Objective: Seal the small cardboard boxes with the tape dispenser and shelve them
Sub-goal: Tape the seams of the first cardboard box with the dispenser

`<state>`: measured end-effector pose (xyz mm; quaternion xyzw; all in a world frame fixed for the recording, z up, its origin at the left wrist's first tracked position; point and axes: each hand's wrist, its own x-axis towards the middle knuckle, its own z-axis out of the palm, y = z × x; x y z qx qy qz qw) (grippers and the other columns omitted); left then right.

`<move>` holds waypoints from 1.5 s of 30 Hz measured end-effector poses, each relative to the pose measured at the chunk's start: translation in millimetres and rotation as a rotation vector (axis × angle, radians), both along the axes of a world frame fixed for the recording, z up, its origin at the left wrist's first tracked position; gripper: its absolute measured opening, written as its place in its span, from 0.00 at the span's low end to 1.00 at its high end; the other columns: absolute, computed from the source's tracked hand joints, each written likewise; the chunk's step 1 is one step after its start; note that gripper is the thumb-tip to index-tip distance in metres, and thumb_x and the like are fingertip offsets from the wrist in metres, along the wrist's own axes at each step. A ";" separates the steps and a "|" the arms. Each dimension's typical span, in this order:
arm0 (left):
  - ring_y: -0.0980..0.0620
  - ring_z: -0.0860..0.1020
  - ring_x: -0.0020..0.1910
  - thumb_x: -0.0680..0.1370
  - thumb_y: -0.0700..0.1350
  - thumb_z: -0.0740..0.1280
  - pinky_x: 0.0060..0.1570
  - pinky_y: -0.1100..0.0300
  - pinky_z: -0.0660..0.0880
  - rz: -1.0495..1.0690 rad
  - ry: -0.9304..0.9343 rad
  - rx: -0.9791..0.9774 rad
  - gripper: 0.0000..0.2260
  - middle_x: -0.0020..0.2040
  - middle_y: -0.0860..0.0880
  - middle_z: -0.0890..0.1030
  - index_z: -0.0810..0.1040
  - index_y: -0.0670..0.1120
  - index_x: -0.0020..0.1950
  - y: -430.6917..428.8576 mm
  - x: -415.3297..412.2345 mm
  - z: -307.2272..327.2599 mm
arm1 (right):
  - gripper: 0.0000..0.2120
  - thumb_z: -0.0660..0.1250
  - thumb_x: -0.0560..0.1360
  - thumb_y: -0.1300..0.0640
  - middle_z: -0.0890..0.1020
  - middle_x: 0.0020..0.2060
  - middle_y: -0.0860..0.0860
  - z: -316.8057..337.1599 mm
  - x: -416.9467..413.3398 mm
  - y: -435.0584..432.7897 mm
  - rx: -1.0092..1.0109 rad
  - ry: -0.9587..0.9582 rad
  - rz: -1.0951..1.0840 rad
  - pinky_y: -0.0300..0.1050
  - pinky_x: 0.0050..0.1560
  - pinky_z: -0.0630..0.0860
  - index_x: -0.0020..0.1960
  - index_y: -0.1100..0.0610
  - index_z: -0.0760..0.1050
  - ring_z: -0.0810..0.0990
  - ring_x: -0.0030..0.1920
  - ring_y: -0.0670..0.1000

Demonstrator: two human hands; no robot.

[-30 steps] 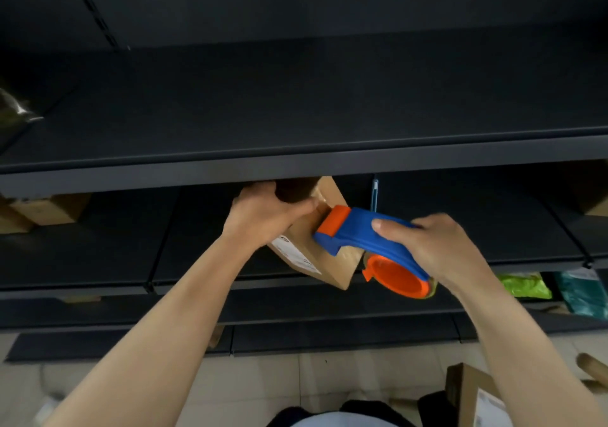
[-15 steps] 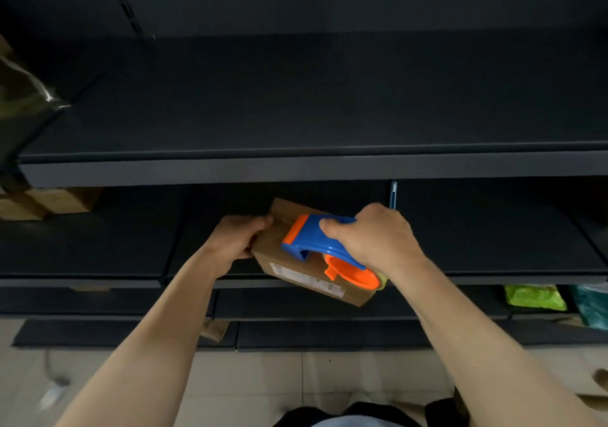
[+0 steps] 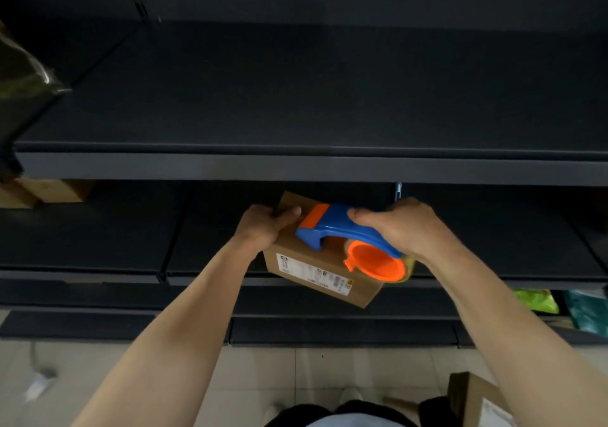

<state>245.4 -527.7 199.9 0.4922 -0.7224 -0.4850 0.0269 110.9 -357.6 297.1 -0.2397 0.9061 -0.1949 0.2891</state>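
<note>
While the dark upper shelf (image 3: 296, 166) lies bare, the left hand (image 3: 263, 226) clasps the left end of a small cardboard box (image 3: 296, 252), brown with a white label, in the air before the lower shelf. The right hand (image 3: 404, 226) grips the blue-and-orange tape dispenser (image 3: 348, 239), pressed on the box top. Since the earlier frame the box has levelled out.

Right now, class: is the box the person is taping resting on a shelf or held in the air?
Held in the air: the left hand grips the cardboard box, tilted, before the shelves.
</note>
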 end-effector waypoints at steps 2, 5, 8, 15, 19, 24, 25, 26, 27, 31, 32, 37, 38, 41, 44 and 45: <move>0.47 0.81 0.43 0.74 0.63 0.65 0.46 0.55 0.76 0.002 0.004 -0.006 0.22 0.45 0.45 0.82 0.78 0.43 0.49 -1.0 -0.9 -1.1 | 0.26 0.70 0.66 0.33 0.77 0.30 0.53 5.3 -19.4 23.3 0.029 0.025 -0.026 0.42 0.29 0.64 0.35 0.57 0.74 0.75 0.30 0.51; 0.48 0.81 0.42 0.73 0.63 0.66 0.45 0.56 0.76 0.008 0.024 -0.025 0.22 0.44 0.45 0.82 0.79 0.43 0.48 -1.6 -1.9 -3.5 | 0.24 0.73 0.66 0.39 0.75 0.23 0.54 10.3 -51.9 74.7 0.036 -0.015 -0.064 0.44 0.31 0.61 0.28 0.59 0.74 0.71 0.26 0.52; 0.47 0.81 0.42 0.73 0.63 0.67 0.45 0.54 0.76 0.024 0.026 -0.046 0.23 0.44 0.44 0.83 0.80 0.42 0.47 -1.2 -2.5 -6.2 | 0.21 0.74 0.66 0.43 0.75 0.21 0.54 10.8 -67.5 112.0 0.041 -0.071 -0.117 0.45 0.33 0.62 0.29 0.61 0.77 0.72 0.26 0.52; 0.46 0.81 0.39 0.74 0.64 0.65 0.39 0.56 0.75 0.022 0.001 -0.201 0.25 0.40 0.44 0.82 0.80 0.40 0.44 5.4 -1.8 -7.1 | 0.25 0.72 0.66 0.38 0.77 0.25 0.54 -4.2 -76.1 108.3 0.119 -0.056 -0.041 0.44 0.34 0.64 0.35 0.62 0.79 0.75 0.28 0.52; 0.51 0.78 0.36 0.75 0.64 0.63 0.32 0.61 0.69 0.029 -0.033 -0.242 0.24 0.37 0.46 0.79 0.77 0.42 0.41 7.7 -2.3 -7.7 | 0.24 0.71 0.67 0.36 0.77 0.26 0.53 0.3 -75.1 101.2 0.170 -0.023 0.037 0.43 0.33 0.64 0.33 0.58 0.75 0.74 0.28 0.51; 0.51 0.77 0.36 0.76 0.64 0.61 0.32 0.61 0.69 0.013 -0.073 -0.265 0.25 0.39 0.46 0.80 0.77 0.42 0.44 6.8 -3.3 -8.6 | 0.26 0.71 0.66 0.36 0.77 0.26 0.54 15.1 -79.6 102.6 0.159 0.072 0.043 0.44 0.34 0.64 0.34 0.61 0.77 0.74 0.29 0.53; 0.51 0.78 0.37 0.76 0.64 0.61 0.32 0.61 0.69 0.010 -0.080 -0.271 0.25 0.40 0.45 0.80 0.78 0.41 0.44 6.8 -3.4 -8.6 | 0.27 0.71 0.66 0.36 0.77 0.27 0.54 19.9 -81.1 104.6 0.151 0.089 0.037 0.44 0.34 0.64 0.35 0.62 0.78 0.74 0.29 0.53; 0.51 0.78 0.36 0.76 0.64 0.61 0.32 0.61 0.69 0.006 -0.082 -0.277 0.25 0.39 0.45 0.80 0.78 0.41 0.45 6.9 -3.9 -8.1 | 0.27 0.71 0.66 0.36 0.78 0.27 0.55 23.8 -81.6 106.3 0.148 0.105 0.035 0.44 0.34 0.65 0.36 0.63 0.79 0.75 0.29 0.54; 0.51 0.78 0.36 0.76 0.64 0.61 0.32 0.61 0.69 0.005 -0.079 -0.280 0.25 0.39 0.45 0.80 0.78 0.41 0.45 7.2 -4.2 -7.6 | 0.28 0.71 0.66 0.36 0.78 0.28 0.55 27.2 -80.7 107.2 0.149 0.122 0.037 0.44 0.34 0.65 0.36 0.63 0.79 0.75 0.30 0.54; 0.53 0.76 0.35 0.76 0.64 0.61 0.31 0.62 0.68 -0.005 -0.092 -0.314 0.25 0.37 0.48 0.78 0.78 0.41 0.44 9.0 -4.7 -6.0 | 0.26 0.70 0.65 0.35 0.79 0.29 0.55 26.2 -74.3 100.3 0.196 0.191 0.060 0.43 0.33 0.65 0.34 0.60 0.78 0.76 0.30 0.53; 0.53 0.76 0.35 0.76 0.64 0.61 0.31 0.62 0.68 -0.009 -0.098 -0.318 0.25 0.37 0.48 0.78 0.78 0.41 0.45 9.1 -5.0 -5.2 | 0.26 0.70 0.66 0.35 0.79 0.30 0.55 22.4 -73.5 97.2 0.215 0.188 0.067 0.43 0.32 0.66 0.35 0.59 0.78 0.77 0.31 0.53; 0.51 0.77 0.35 0.76 0.63 0.61 0.31 0.61 0.69 -0.006 -0.097 -0.300 0.25 0.38 0.46 0.79 0.78 0.40 0.45 9.3 -5.4 -5.7 | 0.25 0.68 0.67 0.33 0.78 0.34 0.54 11.2 -73.5 76.7 0.317 0.185 0.151 0.43 0.33 0.66 0.39 0.57 0.75 0.77 0.35 0.52; 0.51 0.77 0.36 0.76 0.64 0.61 0.32 0.61 0.69 -0.004 -0.097 -0.300 0.25 0.38 0.46 0.79 0.78 0.41 0.45 9.1 -5.8 -5.5 | 0.25 0.67 0.68 0.33 0.78 0.35 0.53 13.6 -72.3 71.4 0.338 0.200 0.185 0.43 0.33 0.66 0.39 0.57 0.75 0.76 0.35 0.52; 0.51 0.77 0.36 0.76 0.64 0.61 0.32 0.61 0.70 -0.005 -0.104 -0.303 0.25 0.39 0.45 0.79 0.78 0.41 0.45 8.8 -7.4 -5.4 | 0.21 0.67 0.70 0.36 0.74 0.32 0.51 9.5 -64.2 58.9 0.435 0.437 0.354 0.41 0.29 0.63 0.38 0.56 0.73 0.74 0.35 0.51; 0.51 0.77 0.36 0.76 0.64 0.60 0.32 0.61 0.69 -0.016 -0.105 -0.311 0.25 0.38 0.46 0.79 0.78 0.41 0.45 7.4 -6.9 -7.5 | 0.17 0.64 0.74 0.40 0.71 0.32 0.49 -22.2 -51.3 66.2 0.477 0.619 0.397 0.41 0.34 0.67 0.47 0.55 0.76 0.75 0.38 0.52; 0.51 0.77 0.36 0.76 0.64 0.61 0.32 0.61 0.69 -0.006 -0.096 -0.311 0.25 0.38 0.46 0.79 0.78 0.40 0.45 6.9 -6.7 -9.0 | 0.19 0.62 0.75 0.39 0.73 0.33 0.49 -32.0 -51.9 70.9 0.437 0.617 0.343 0.43 0.38 0.70 0.49 0.56 0.76 0.77 0.40 0.54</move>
